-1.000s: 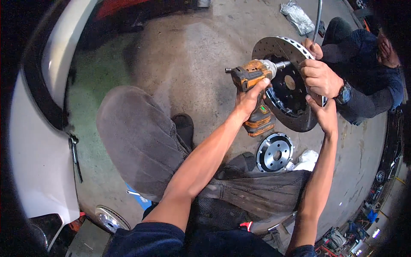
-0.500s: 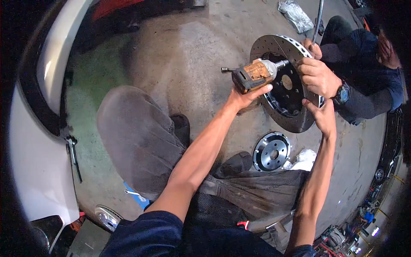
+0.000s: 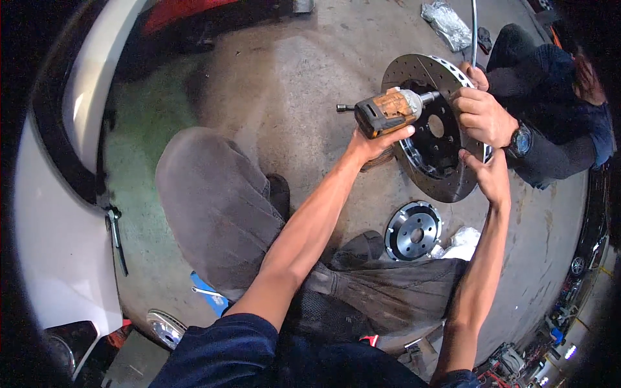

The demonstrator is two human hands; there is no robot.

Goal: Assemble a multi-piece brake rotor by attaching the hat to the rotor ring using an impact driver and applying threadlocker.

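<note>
A cordless impact wrench [image 3: 390,111] with a worn yellow-and-black body is gripped in my left hand [image 3: 380,143]. Its socket points at the inner ring of a large drilled brake disc [image 3: 446,186], which stands tilted off the floor. My right hand [image 3: 490,176] is closed on the disc's lower right edge, thumb on the face. A co-worker's hand [image 3: 484,116], with a watch at the wrist, grips the same edge just above. The co-worker's other hand [image 3: 477,76] is behind the disc beside a long metal rod [image 3: 474,32].
On the floor below the disc lies a silver disc hub [image 3: 414,231] beside white wrapping [image 3: 464,242]. Clear plastic wrap [image 3: 446,26] lies at the far right. A ratchet [image 3: 116,239] is by the white car body [image 3: 65,258] at left. Another disc [image 3: 165,328] rests at lower left.
The whole view has shifted slightly, so most things sit a little further right. The metal rod now stands more upright. Both my hands keep their grips.
</note>
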